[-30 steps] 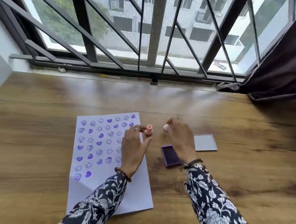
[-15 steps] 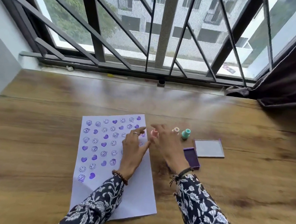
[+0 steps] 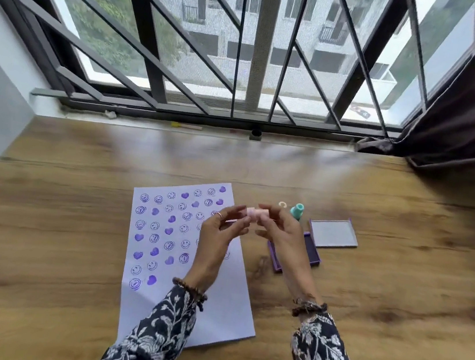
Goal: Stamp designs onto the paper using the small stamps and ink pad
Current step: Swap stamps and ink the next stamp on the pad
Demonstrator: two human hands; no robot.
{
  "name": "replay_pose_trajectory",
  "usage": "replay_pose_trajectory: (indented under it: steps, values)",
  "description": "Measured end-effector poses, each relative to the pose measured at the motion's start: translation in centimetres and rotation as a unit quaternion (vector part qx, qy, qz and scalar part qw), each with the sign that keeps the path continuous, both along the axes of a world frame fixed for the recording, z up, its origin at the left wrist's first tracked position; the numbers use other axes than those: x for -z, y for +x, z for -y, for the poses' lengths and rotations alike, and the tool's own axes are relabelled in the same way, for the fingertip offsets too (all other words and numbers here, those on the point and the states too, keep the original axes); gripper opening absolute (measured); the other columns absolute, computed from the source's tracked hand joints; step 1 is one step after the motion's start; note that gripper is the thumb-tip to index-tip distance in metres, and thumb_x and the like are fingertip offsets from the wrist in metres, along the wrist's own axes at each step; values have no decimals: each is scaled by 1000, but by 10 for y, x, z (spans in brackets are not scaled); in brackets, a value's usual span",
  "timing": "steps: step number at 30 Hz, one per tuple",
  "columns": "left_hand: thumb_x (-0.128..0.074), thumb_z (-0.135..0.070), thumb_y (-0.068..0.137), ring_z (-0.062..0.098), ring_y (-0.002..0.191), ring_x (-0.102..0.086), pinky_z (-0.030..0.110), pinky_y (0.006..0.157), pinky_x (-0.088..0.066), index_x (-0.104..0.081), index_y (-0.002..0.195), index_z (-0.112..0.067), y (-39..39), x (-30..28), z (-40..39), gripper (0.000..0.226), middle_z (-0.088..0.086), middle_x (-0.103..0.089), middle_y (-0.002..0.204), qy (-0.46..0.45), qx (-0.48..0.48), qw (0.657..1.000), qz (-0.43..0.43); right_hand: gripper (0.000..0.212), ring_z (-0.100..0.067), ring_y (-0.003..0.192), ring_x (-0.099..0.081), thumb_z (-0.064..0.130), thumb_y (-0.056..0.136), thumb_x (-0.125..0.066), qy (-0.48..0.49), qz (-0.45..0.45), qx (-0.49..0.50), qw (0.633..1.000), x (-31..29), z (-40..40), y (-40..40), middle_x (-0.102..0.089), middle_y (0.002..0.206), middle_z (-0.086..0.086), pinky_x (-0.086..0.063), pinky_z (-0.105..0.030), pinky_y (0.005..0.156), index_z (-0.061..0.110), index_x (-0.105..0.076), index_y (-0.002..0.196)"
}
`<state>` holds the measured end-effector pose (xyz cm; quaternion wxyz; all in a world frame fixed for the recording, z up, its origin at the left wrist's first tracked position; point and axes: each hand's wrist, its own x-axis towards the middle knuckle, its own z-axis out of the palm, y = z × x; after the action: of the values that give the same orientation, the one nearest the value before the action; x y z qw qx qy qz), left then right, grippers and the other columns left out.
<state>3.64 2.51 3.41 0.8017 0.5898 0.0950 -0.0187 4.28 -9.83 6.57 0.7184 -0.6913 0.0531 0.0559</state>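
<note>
A white paper [image 3: 222, 307] lies on the wooden table [image 3: 64, 247], covered in rows of purple smiley and heart prints. Above its right edge, my left hand [image 3: 218, 237] and my right hand [image 3: 279, 230] together pinch a small pink stamp [image 3: 254, 213] held sideways between their fingertips. The open purple ink pad [image 3: 310, 251] sits just right of the paper, partly hidden by my right hand. A teal stamp [image 3: 297, 210] stands upright behind the pad, and a small cream stamp [image 3: 282, 204] stands next to it.
The ink pad's lid [image 3: 333, 233] lies beside the pad on the right. A barred window [image 3: 246, 60] runs along the table's far edge, with small items on its sill. A dark curtain [image 3: 473, 120] hangs at the right.
My right hand came from the stamps near the ink pad toward my left hand. Both hands lifted off the paper and now hold the pink stamp together.
</note>
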Motion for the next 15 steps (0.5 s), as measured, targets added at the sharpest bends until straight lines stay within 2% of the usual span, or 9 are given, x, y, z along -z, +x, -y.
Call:
replay_pose_trajectory:
  steps: [3,8,10,13,15]
  values:
    - [-68,-12,78,15,92,-68,19,76,-55,-69,100,-16,-4,-2,0,22,1,-74,96,24,40,999,19,18,-19,88,-60,4,90,-52,20,-7,3,1000,-1,7,-7,-64,98,-12,-53,-21,71,3,-59,107]
    - [-71,-11,76,12,85,-68,18,75,-54,-70,95,-14,-6,-8,5,19,5,-75,93,62,46,996,46,13,-5,72,-63,7,92,-50,68,-19,38,997,-1,5,-12,-67,80,6,-53,-15,63,10,-62,93]
    - [-72,-12,76,12,84,-68,17,74,-53,-70,93,-15,-5,-10,8,18,6,-74,91,82,45,994,48,18,-8,71,-60,14,95,-46,87,-49,81,992,3,2,-13,-66,80,2,-51,-18,61,10,-64,90]
    - [-73,-11,74,7,77,-68,14,70,-52,-70,91,-18,-4,-8,8,19,2,-73,85,150,49,986,63,27,-9,60,-55,20,95,-45,226,-115,157,955,5,4,-15,-58,72,-5,-48,-18,52,8,-64,82]
    - [-72,-9,75,8,75,-67,19,71,-53,-69,91,-14,-3,-2,6,17,3,-71,85,239,61,965,90,28,-7,48,-55,17,95,-45,318,-150,185,918,5,11,-18,-54,66,-4,-48,-17,45,7,-63,75]
